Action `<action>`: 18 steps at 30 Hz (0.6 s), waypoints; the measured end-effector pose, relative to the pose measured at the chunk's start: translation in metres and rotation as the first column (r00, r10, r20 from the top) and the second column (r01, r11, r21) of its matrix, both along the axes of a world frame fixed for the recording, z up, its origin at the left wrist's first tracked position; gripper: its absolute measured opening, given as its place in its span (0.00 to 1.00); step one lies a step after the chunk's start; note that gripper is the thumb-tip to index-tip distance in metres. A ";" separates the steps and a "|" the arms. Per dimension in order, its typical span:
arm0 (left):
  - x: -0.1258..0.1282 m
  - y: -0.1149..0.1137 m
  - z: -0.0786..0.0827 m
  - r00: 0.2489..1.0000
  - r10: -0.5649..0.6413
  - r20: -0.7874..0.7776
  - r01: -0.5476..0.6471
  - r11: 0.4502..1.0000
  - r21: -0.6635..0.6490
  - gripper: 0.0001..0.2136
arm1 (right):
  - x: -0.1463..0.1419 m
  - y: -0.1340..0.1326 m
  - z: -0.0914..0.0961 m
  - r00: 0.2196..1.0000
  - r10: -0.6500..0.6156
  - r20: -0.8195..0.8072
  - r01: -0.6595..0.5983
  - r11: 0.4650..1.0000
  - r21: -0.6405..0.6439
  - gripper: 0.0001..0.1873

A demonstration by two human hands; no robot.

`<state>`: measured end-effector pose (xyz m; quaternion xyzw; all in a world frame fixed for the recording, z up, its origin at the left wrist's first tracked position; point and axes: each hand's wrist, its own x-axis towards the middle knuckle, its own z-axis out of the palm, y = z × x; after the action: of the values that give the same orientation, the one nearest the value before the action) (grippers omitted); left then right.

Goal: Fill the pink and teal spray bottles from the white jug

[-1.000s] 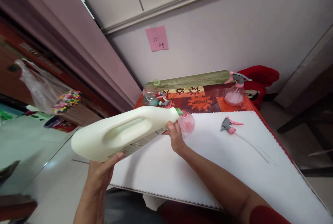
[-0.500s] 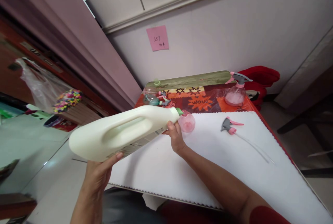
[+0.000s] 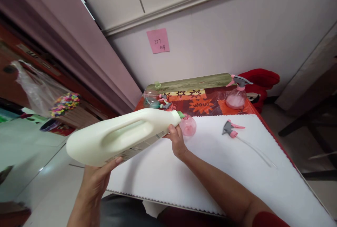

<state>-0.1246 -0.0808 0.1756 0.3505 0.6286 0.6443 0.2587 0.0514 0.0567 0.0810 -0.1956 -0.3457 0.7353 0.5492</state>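
Note:
A large pale-green detergent jug (image 3: 89, 143) lies tilted almost level in the air, its green spout (image 3: 180, 114) pointing right. My left hand (image 3: 101, 172) grips it from below near its base. Around the underside of its neck closes my right hand (image 3: 177, 140). The spout is at the mouth of a small round pink bottle (image 3: 189, 127) standing on the white mat; whether they touch I cannot tell. No stream of liquid can be made out. To the right, a grey and pink spray head (image 3: 230, 128) with a long clear tube lies on the mat.
A pink spray bottle (image 3: 237, 95) with its head on stands at the table's back right. Teal-tinted clear bottle (image 3: 150, 101) and spray heads sit at the back left, near a green cap (image 3: 157, 85). A plastic bag (image 3: 39, 86) hangs at the left.
Both hands keep their hold and the jug stays at nearly the same tilt by the pink bottle. The whole view has shifted slightly.

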 end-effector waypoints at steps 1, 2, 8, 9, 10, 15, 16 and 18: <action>0.000 0.000 0.000 1.000 0.000 0.002 0.000 1.000 0.000 0.36 | 0.000 0.000 0.000 1.000 -0.003 0.000 0.003 1.000 -0.001 0.32; 0.000 0.000 0.001 1.000 0.002 0.005 -0.002 1.000 0.001 0.36 | 0.000 0.000 0.001 1.000 -0.006 0.002 0.006 1.000 -0.002 0.32; 0.001 0.000 0.001 1.000 0.017 0.018 -0.017 1.000 -0.008 0.36 | 0.001 0.000 0.002 1.000 -0.009 0.012 0.009 1.000 0.002 0.32; 0.001 -0.001 0.001 1.000 0.019 0.017 -0.019 1.000 -0.011 0.36 | 0.001 0.000 0.002 1.000 -0.008 0.010 0.008 1.000 0.000 0.32; 0.002 -0.001 0.001 1.000 0.021 0.015 -0.021 1.000 -0.014 0.36 | 0.001 0.000 0.002 1.000 -0.009 0.008 0.009 1.000 -0.003 0.32; 0.004 0.000 0.003 1.000 0.021 -0.002 -0.021 1.000 0.003 0.36 | 0.001 -0.001 0.002 1.000 -0.004 0.004 0.004 1.000 -0.006 0.32; 0.004 0.000 0.003 1.000 0.023 -0.005 -0.023 1.000 0.005 0.36 | 0.001 -0.001 0.002 1.000 -0.002 0.003 0.002 1.000 -0.006 0.32; 0.004 0.001 0.004 0.999 0.030 -0.009 -0.030 1.000 0.005 0.36 | 0.000 -0.001 0.002 1.000 0.004 0.000 -0.004 1.000 -0.005 0.32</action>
<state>-0.1201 -0.0802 0.1794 0.3445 0.6334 0.6481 0.2451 0.0519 0.0554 0.0835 -0.1964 -0.3444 0.7370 0.5474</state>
